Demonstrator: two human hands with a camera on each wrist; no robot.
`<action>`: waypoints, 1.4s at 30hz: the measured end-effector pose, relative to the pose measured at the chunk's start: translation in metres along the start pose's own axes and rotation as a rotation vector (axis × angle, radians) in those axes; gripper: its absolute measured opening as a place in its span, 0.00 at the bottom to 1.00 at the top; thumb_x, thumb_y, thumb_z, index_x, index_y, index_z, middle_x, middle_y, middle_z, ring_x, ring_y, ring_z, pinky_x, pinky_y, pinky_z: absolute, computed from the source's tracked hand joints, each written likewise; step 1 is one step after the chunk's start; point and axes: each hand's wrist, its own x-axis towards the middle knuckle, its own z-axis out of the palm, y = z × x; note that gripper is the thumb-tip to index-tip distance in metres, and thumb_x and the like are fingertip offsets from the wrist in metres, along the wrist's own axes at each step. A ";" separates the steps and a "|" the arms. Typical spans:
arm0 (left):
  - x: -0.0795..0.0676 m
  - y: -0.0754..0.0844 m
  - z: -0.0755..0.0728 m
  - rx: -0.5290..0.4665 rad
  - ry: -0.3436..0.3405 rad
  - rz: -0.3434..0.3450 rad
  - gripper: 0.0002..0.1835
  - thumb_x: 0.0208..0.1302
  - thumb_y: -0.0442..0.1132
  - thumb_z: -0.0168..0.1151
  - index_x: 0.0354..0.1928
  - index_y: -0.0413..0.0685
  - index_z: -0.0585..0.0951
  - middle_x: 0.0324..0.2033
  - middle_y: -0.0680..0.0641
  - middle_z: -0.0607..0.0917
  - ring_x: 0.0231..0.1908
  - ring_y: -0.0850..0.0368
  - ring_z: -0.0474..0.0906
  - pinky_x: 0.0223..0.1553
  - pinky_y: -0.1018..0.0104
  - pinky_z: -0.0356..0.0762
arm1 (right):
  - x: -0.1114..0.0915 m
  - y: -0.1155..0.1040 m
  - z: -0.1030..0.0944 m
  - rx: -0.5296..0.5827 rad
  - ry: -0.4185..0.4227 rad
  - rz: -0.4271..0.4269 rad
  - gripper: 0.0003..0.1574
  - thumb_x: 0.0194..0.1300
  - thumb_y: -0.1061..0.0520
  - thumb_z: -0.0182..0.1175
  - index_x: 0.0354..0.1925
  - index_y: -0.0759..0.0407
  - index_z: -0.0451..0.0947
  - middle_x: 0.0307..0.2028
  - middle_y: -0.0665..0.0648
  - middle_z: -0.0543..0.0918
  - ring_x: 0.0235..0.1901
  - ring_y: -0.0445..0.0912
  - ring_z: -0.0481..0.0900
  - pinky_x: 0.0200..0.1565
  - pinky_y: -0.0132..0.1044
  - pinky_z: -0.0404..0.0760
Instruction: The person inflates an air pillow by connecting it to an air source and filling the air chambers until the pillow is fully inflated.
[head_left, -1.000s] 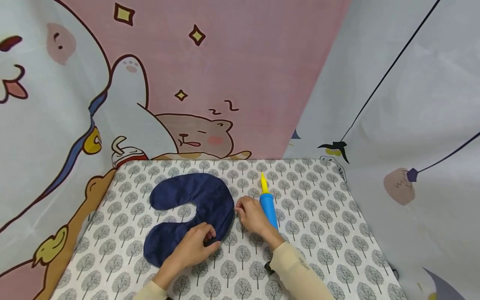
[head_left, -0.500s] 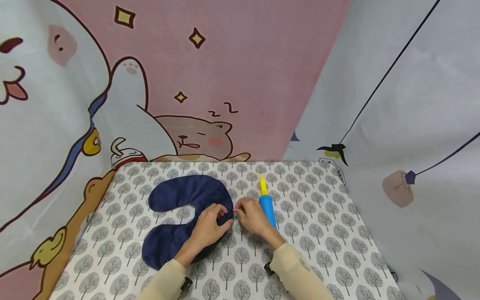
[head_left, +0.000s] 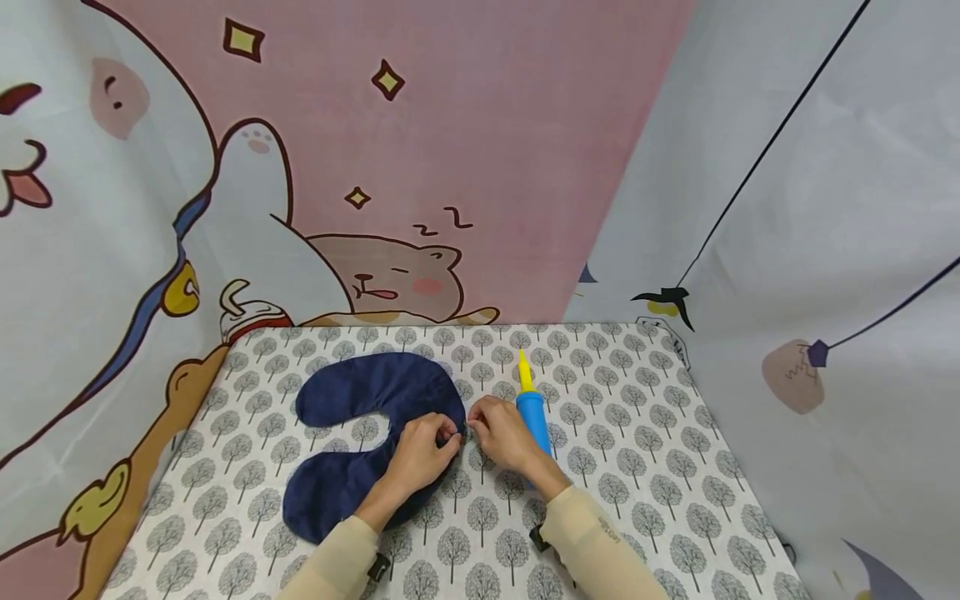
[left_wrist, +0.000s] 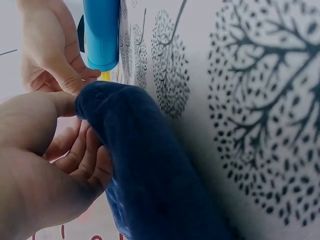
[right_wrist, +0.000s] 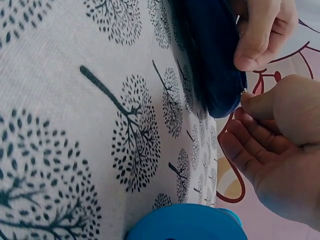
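A navy, plush, U-shaped neck pillow (head_left: 341, 387) lies with its opening toward the left. My left hand (head_left: 418, 458) reaches over its near arm and pinches the outer edge of the curve. In the left wrist view, the thumb presses that blue edge (left_wrist: 135, 145) with the fingers curled at the other side. Just right of it, my right hand (head_left: 504, 433) pinches a small metallic zipper pull (right_wrist: 244, 91) at the pillow's seam, seen in the right wrist view. The two hands' fingertips are close together.
A blue hand pump (head_left: 532, 417) with a yellow nozzle (head_left: 525, 371) lies right beside the right hand, partly hidden by the forearm. The table wears a white cloth (head_left: 660, 500) printed with grey trees. Cartoon-printed curtains (head_left: 525, 167) rise behind and beside it.
My left hand has moved up and right along the pillow, from the near arm to the outer edge by the right hand, and now pinches it. The right hand has stayed nearly still.
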 end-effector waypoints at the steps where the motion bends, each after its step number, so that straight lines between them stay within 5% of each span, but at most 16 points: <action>1: 0.000 0.000 0.000 0.005 0.001 0.000 0.08 0.66 0.33 0.77 0.31 0.52 0.87 0.29 0.54 0.87 0.30 0.62 0.82 0.36 0.69 0.79 | 0.000 0.000 0.000 -0.011 0.001 -0.013 0.07 0.79 0.56 0.71 0.40 0.45 0.85 0.37 0.44 0.87 0.34 0.35 0.80 0.39 0.31 0.82; 15: -0.008 0.005 -0.005 -0.043 -0.028 -0.011 0.08 0.70 0.34 0.75 0.34 0.54 0.88 0.30 0.57 0.87 0.31 0.68 0.81 0.38 0.71 0.80 | 0.009 -0.012 -0.022 0.021 0.005 -0.143 0.08 0.83 0.61 0.65 0.40 0.53 0.84 0.36 0.51 0.85 0.36 0.41 0.82 0.40 0.37 0.83; 26: -0.022 0.008 -0.013 -0.078 -0.088 -0.001 0.10 0.70 0.32 0.73 0.33 0.55 0.86 0.30 0.59 0.85 0.31 0.68 0.79 0.37 0.74 0.77 | 0.019 0.006 -0.020 -0.043 -0.016 -0.112 0.06 0.82 0.62 0.65 0.42 0.56 0.84 0.38 0.53 0.86 0.40 0.47 0.85 0.44 0.41 0.87; 36: -0.036 0.006 -0.019 -0.132 -0.158 0.011 0.11 0.70 0.32 0.72 0.33 0.58 0.85 0.29 0.60 0.83 0.30 0.74 0.75 0.36 0.75 0.77 | 0.024 0.033 -0.008 -0.060 0.030 -0.060 0.08 0.81 0.61 0.67 0.42 0.49 0.82 0.38 0.46 0.84 0.40 0.41 0.83 0.45 0.37 0.88; 42: -0.038 0.006 -0.021 -0.145 -0.161 0.016 0.11 0.72 0.32 0.72 0.33 0.58 0.85 0.29 0.60 0.84 0.30 0.73 0.77 0.36 0.75 0.77 | 0.022 0.010 -0.028 -0.033 0.061 -0.108 0.06 0.82 0.62 0.65 0.42 0.55 0.81 0.38 0.53 0.84 0.40 0.47 0.83 0.46 0.43 0.87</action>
